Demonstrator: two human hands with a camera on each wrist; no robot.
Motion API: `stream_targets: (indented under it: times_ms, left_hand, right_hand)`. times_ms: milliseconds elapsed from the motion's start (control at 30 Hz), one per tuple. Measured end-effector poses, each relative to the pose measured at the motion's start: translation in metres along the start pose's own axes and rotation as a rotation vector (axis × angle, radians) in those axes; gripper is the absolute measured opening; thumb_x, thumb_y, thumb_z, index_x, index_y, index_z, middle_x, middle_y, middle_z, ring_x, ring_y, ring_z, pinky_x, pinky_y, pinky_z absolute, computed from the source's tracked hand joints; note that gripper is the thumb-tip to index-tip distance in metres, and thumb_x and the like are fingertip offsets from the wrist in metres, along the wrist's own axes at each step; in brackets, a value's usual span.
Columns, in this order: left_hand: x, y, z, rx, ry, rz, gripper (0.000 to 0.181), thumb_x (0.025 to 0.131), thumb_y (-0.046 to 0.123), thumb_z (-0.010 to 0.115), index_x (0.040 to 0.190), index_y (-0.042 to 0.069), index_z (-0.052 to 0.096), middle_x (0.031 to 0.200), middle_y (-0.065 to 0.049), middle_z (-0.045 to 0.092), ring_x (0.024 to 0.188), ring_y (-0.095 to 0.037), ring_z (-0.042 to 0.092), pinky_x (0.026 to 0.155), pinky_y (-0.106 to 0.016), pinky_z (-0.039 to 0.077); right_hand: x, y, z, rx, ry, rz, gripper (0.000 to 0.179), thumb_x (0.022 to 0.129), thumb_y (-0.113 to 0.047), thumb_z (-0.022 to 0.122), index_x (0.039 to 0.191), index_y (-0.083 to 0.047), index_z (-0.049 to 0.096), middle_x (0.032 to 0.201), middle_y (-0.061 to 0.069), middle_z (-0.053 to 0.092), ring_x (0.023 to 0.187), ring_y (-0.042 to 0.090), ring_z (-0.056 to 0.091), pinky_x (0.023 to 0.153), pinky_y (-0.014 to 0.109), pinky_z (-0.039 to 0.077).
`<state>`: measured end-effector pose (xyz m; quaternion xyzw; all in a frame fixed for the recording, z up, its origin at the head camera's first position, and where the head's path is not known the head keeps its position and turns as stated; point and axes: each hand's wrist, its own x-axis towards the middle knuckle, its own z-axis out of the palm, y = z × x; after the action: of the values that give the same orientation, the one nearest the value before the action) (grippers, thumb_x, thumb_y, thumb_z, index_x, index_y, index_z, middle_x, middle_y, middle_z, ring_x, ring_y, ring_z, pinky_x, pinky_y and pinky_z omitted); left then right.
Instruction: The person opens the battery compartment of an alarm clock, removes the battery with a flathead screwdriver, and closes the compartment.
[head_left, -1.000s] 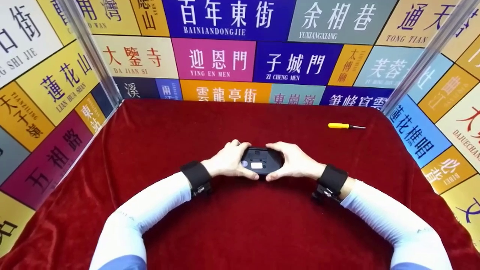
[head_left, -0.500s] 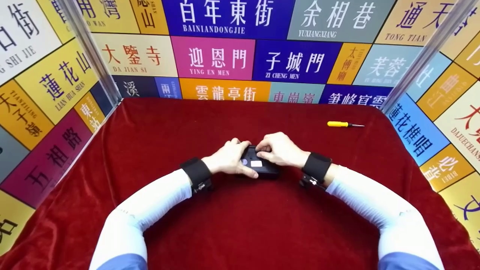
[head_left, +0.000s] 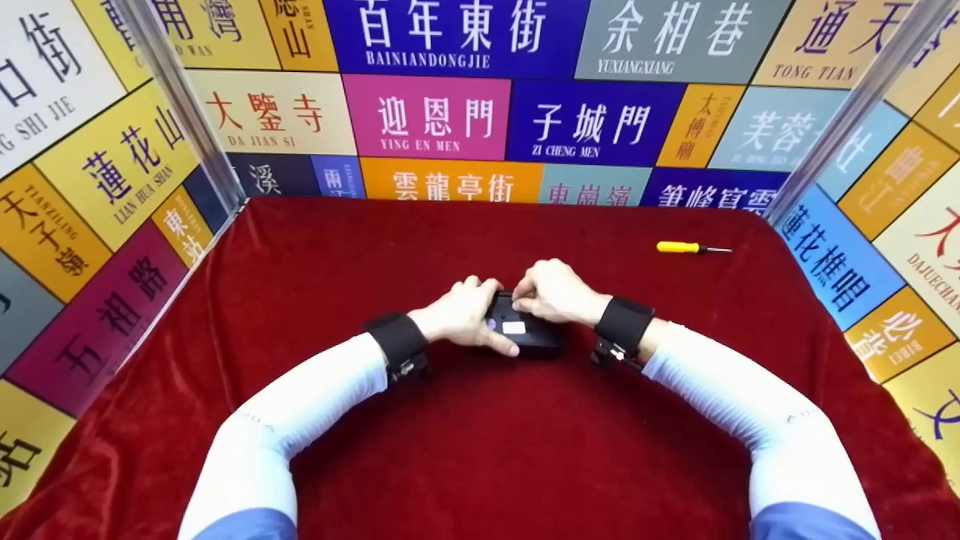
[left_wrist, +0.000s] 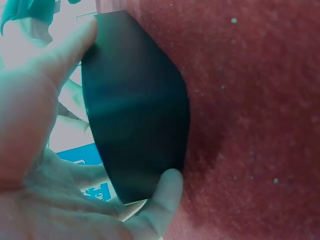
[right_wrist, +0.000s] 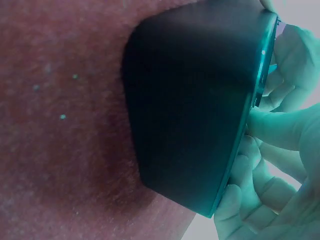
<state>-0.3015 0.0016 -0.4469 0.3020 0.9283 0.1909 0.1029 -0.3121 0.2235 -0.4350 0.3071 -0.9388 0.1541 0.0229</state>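
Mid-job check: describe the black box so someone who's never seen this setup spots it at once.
On the red cloth, go to the middle, where the left hand and right hand come together. The black box is there, the left hand gripping one end. Unlike the yellow screwdriver, untouched near the far right corner, it is dark with a white label on top.

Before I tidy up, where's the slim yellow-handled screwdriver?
In the head view, the screwdriver lies on the red velvet cloth near its far-right corner, beyond the right hand.
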Motion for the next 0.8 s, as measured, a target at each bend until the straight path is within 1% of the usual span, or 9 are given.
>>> stream_targets:
  times_ms: [133, 233, 300, 400, 500, 567, 633, 800]
  left_hand:
    - [0.000, 0.001, -0.002, -0.017, -0.006, -0.021, 0.103, 0.077, 0.061, 0.099, 0.150, 0.004, 0.053, 0.137, -0.026, 0.061, 0.126, -0.047, 0.064, 0.110, -0.054, 0.057]
    - [-0.001, 0.001, -0.004, -0.034, -0.010, -0.042, 0.102, 0.076, 0.059, 0.100, 0.149, 0.005, 0.054, 0.137, -0.026, 0.061, 0.126, -0.046, 0.064, 0.109, -0.053, 0.058]
    - [-0.001, 0.002, -0.005, -0.049, -0.010, -0.048, 0.101, 0.076, 0.058, 0.101, 0.148, 0.005, 0.054, 0.137, -0.026, 0.061, 0.126, -0.046, 0.064, 0.109, -0.053, 0.057]
    - [-0.001, 0.003, -0.006, -0.069, -0.015, -0.050, 0.102, 0.075, 0.056, 0.102, 0.149, 0.006, 0.054, 0.137, -0.025, 0.061, 0.127, -0.046, 0.063, 0.110, -0.053, 0.057]
    - [0.000, 0.005, -0.005, -0.081, -0.027, -0.058, 0.103, 0.074, 0.056, 0.103, 0.151, 0.007, 0.054, 0.138, -0.024, 0.060, 0.128, -0.046, 0.062, 0.110, -0.053, 0.057]
    - [0.001, 0.006, -0.005, -0.083, -0.029, -0.065, 0.104, 0.074, 0.055, 0.103, 0.151, 0.008, 0.053, 0.138, -0.024, 0.060, 0.129, -0.045, 0.061, 0.111, -0.052, 0.057]
    - [0.002, 0.006, -0.005, -0.082, -0.027, -0.068, 0.104, 0.074, 0.055, 0.104, 0.151, 0.008, 0.053, 0.138, -0.023, 0.061, 0.129, -0.045, 0.061, 0.111, -0.052, 0.057]
    - [0.002, 0.006, -0.004, -0.073, -0.027, -0.070, 0.104, 0.073, 0.055, 0.104, 0.151, 0.008, 0.053, 0.138, -0.023, 0.061, 0.130, -0.045, 0.062, 0.112, -0.052, 0.057]
  right_hand:
    - [0.006, 0.000, -0.002, 0.019, -0.020, 0.011, 0.011, 0.094, -0.017, 0.084, 0.097, -0.009, 0.090, 0.092, 0.014, 0.086, 0.092, 0.037, 0.074, 0.087, 0.053, 0.058]
    - [0.010, 0.000, -0.004, 0.053, -0.048, 0.027, 0.012, 0.094, -0.016, 0.082, 0.095, -0.008, 0.091, 0.091, 0.013, 0.087, 0.090, 0.035, 0.074, 0.083, 0.047, 0.058]
    - [0.013, 0.000, -0.006, 0.077, -0.063, 0.050, 0.012, 0.094, -0.015, 0.081, 0.093, -0.008, 0.091, 0.088, 0.011, 0.086, 0.086, 0.031, 0.073, 0.079, 0.040, 0.056]
    - [0.014, 0.001, -0.008, 0.119, -0.088, 0.093, 0.013, 0.093, -0.014, 0.079, 0.089, -0.009, 0.090, 0.084, 0.008, 0.086, 0.080, 0.021, 0.069, 0.073, 0.029, 0.050]
    - [0.014, 0.004, -0.008, 0.155, -0.101, 0.117, 0.014, 0.092, -0.014, 0.078, 0.085, -0.010, 0.089, 0.080, 0.005, 0.084, 0.074, 0.013, 0.063, 0.069, 0.023, 0.046]
    - [0.013, 0.006, -0.009, 0.176, -0.099, 0.131, 0.014, 0.092, -0.015, 0.078, 0.084, -0.011, 0.089, 0.078, 0.004, 0.083, 0.071, 0.010, 0.062, 0.067, 0.022, 0.046]
    - [0.012, 0.007, -0.009, 0.184, -0.089, 0.138, 0.013, 0.092, -0.016, 0.079, 0.084, -0.011, 0.088, 0.077, 0.003, 0.081, 0.071, 0.009, 0.061, 0.068, 0.022, 0.046]
    - [0.011, 0.006, -0.010, 0.165, -0.071, 0.134, 0.011, 0.091, -0.017, 0.080, 0.084, -0.012, 0.088, 0.078, 0.002, 0.081, 0.074, 0.015, 0.064, 0.070, 0.024, 0.047]
